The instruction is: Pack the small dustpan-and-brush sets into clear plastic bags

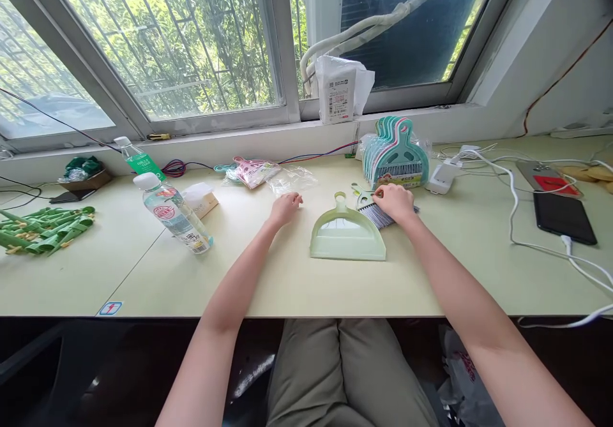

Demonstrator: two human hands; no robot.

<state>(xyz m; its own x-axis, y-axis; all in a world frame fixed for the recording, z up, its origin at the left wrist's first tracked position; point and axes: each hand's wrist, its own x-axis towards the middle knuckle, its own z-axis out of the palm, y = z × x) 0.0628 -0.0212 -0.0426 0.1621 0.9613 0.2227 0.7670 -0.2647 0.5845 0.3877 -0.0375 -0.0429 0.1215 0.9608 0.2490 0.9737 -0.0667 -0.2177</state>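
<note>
A pale green dustpan (pixel 348 239) lies flat on the desk in front of me, its handle pointing toward the window. Just right of it lies a small hand brush (pixel 378 214) with dark grey bristles and a light green handle. My right hand (pixel 396 202) is over the brush, fingers closed on it and covering part of it. My left hand (pixel 286 209) rests on the desk left of the dustpan, fingers curled in, with nothing visible in them. Just beyond it lies a crumpled clear plastic bag (pixel 294 179).
Behind the brush stands a row of packaged dustpan sets (pixel 397 152). Two bottles, the nearer a clear bottle (pixel 175 215), stand left beside a tissue pack (pixel 201 200). Green bundled pieces (pixel 48 229) lie far left. Right are a power strip (pixel 443 177), a black phone (pixel 564 217) and white cables.
</note>
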